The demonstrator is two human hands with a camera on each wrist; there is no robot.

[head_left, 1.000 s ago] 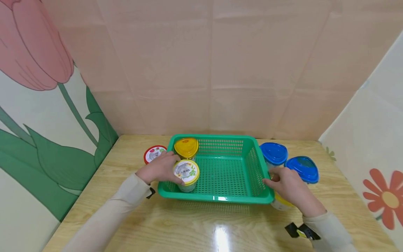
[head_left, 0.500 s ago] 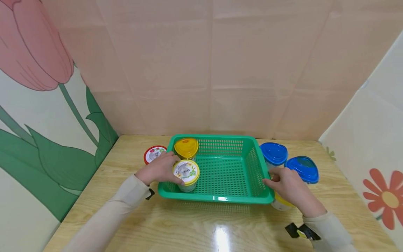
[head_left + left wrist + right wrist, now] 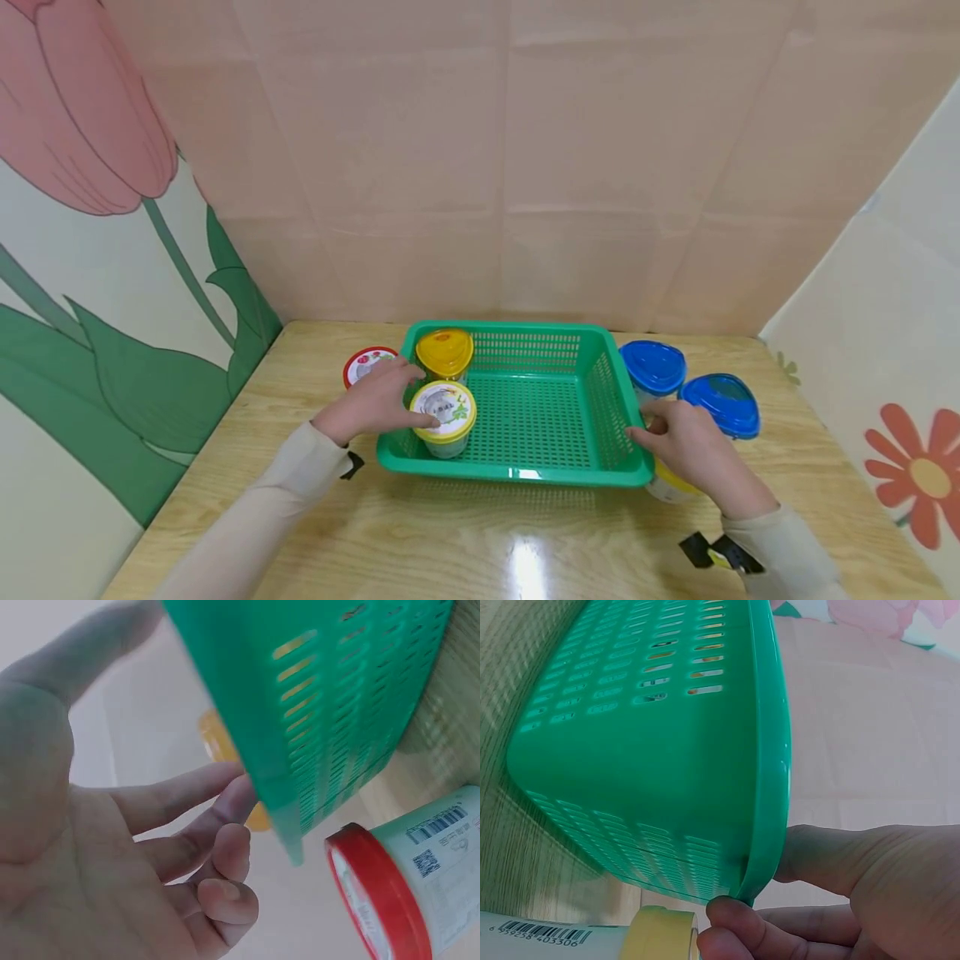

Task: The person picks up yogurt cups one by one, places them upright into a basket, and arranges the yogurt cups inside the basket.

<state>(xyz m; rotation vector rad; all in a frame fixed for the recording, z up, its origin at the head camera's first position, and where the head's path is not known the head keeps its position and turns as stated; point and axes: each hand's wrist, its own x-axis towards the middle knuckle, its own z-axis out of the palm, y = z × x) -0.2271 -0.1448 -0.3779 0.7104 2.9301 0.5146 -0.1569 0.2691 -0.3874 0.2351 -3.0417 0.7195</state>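
A green plastic basket [image 3: 525, 417] with slotted sides stands on the table. In its left end are a round tub with a white, yellow-rimmed lid [image 3: 444, 412] and, behind it, a container with a clear orange-yellow lid [image 3: 446, 352]. My left hand [image 3: 375, 400] reaches over the basket's left rim, thumb over the edge of the white lid, fingers spread apart from the tub. The left wrist view shows this hand's palm [image 3: 97, 862] with nothing in it. At the basket's front right corner, my right hand [image 3: 686, 437] pinches the rim between thumb and fingers.
Left of the basket stands a red-lidded tub [image 3: 367, 365], partly behind my left hand. To the right are two containers with blue lids [image 3: 652, 367] and a yellow-lidded tub [image 3: 670, 485], partly under my right hand. A pinkish wall [image 3: 495, 167] rises behind the table.
My left hand has loosened from the yellow-rimmed tub and shifted slightly left, its thumb rising onto the lid's edge. The right hand and basket have stayed in place.
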